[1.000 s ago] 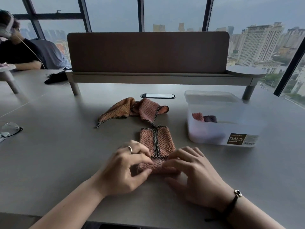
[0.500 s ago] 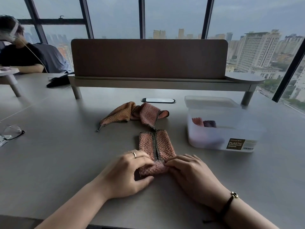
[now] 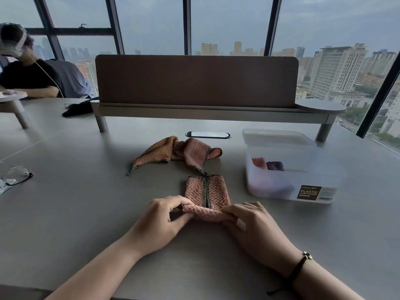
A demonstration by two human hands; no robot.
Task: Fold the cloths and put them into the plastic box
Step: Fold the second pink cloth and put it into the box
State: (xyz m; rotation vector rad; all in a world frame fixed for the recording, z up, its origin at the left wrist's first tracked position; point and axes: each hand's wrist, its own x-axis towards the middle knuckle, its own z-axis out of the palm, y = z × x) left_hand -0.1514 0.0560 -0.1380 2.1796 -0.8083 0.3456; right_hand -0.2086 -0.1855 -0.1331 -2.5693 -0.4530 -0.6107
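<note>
We see the left hand (image 3: 160, 221) and right hand (image 3: 252, 226) both pinching the rolled near edge of the pink cloth (image 3: 206, 191), which lies on the table (image 3: 86, 213) just beyond our fingers. Two loose cloths (image 3: 173, 153) lie farther out. The plastic box (image 3: 290, 178), up-right of the right hand, holds folded cloths.

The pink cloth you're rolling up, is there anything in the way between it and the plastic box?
Nothing visible. The pink cloth, pinched by the left hand and right hand, has bare table between it and the plastic box, whose top is open.
</note>
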